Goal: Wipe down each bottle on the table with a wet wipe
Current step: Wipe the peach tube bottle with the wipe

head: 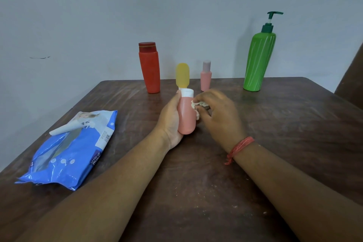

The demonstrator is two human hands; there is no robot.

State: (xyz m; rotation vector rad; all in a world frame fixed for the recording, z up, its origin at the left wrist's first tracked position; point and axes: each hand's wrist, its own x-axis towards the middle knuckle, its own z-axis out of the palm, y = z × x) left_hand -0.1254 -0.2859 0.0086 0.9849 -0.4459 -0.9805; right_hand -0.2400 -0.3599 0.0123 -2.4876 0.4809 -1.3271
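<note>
While the left hand (170, 122) wrapped its fingers round the pink bottle (186, 117) and held it tilted above the table (275, 124), the right hand (218, 112) pinched a crumpled wipe (196, 107) against the bottle's side. Yellow flip cap (182, 75) stood open. Advice: turn the bottle in the left grip so the wipe reaches all round, cap included. Red bottle (150, 68), small pink bottle (205, 76) and green pump bottle (259, 59) stood behind; wipes pack (72, 149) lay left.

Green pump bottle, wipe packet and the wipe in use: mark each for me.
green pump bottle (259, 61): head view, middle of its striped body.
wipe packet (74, 149): head view, blue front of the pack.
wet wipe (196, 107): head view, crumpled part pinched by the right hand (218, 112) against the pink bottle (186, 116).
</note>
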